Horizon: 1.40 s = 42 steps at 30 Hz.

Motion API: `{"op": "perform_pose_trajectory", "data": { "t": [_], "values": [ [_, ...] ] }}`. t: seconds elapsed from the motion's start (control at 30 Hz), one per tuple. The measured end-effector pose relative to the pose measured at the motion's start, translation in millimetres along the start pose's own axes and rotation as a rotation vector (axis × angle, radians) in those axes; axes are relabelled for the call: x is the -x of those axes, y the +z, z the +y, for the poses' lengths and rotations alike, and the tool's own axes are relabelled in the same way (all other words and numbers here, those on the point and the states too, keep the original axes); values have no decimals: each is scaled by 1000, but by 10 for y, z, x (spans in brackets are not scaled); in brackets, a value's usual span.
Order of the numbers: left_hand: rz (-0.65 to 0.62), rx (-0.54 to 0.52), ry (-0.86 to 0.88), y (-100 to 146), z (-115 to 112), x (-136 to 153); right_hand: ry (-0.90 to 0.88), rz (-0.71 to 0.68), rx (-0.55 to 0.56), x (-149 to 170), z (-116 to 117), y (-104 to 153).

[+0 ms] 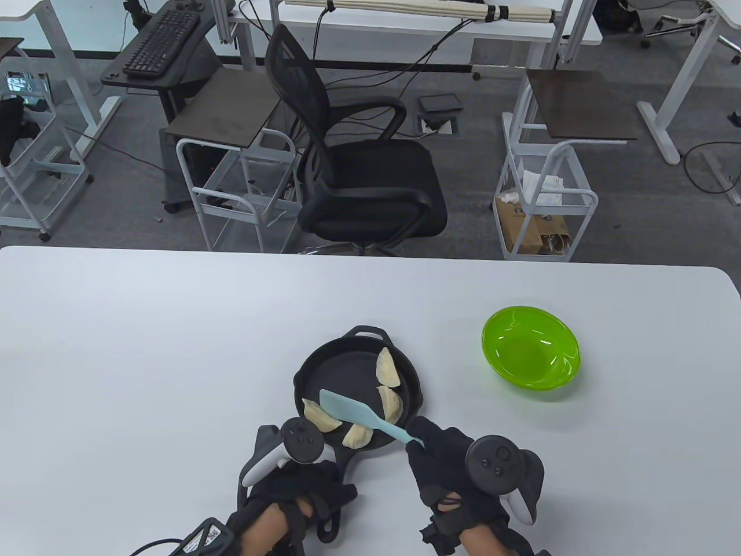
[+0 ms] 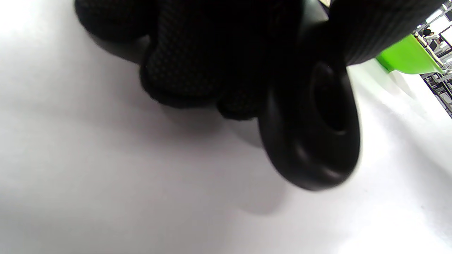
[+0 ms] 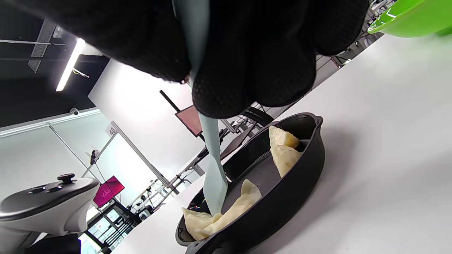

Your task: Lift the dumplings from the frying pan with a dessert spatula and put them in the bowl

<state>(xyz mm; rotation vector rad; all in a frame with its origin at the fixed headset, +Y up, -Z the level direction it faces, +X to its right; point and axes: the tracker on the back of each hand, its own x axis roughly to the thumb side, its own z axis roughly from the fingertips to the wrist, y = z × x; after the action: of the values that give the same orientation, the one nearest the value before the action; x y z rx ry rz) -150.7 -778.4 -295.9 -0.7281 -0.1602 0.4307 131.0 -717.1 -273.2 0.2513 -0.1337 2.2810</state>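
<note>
A black cast-iron frying pan sits on the white table near the front and holds several pale dumplings. My left hand grips the pan's handle at the pan's near side. My right hand grips the handle of a light blue dessert spatula. Its blade lies over the pan's near left part. In the right wrist view the spatula has its tip down against a dumpling by the pan's rim. An empty green bowl stands to the pan's right.
The white table stretches wide to the left and behind the pan. Beyond its far edge stand a black office chair and white wire carts. The bowl shows at the right wrist view's top right corner.
</note>
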Motion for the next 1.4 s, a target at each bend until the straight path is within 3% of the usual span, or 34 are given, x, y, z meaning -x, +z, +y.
{"op": "perform_pose_trajectory", "data": {
  "t": [0.13,0.27,0.6,0.93,1.4],
  "values": [
    [-5,2,10,-3,10,1,-26,45,-21,79,15,-58],
    [-2,6,-3,-9,11,-5,-118,107,-126,201,123,-128],
    [6,-14,-12,4,7,-12,-358,309,-164,478,254,-125],
    [43,-117,-152,108,24,-128,-441,360,-211,574,322,-123],
    [32,-91,-122,89,10,-97,-531,406,-254,619,387,-99]
  ]
}}
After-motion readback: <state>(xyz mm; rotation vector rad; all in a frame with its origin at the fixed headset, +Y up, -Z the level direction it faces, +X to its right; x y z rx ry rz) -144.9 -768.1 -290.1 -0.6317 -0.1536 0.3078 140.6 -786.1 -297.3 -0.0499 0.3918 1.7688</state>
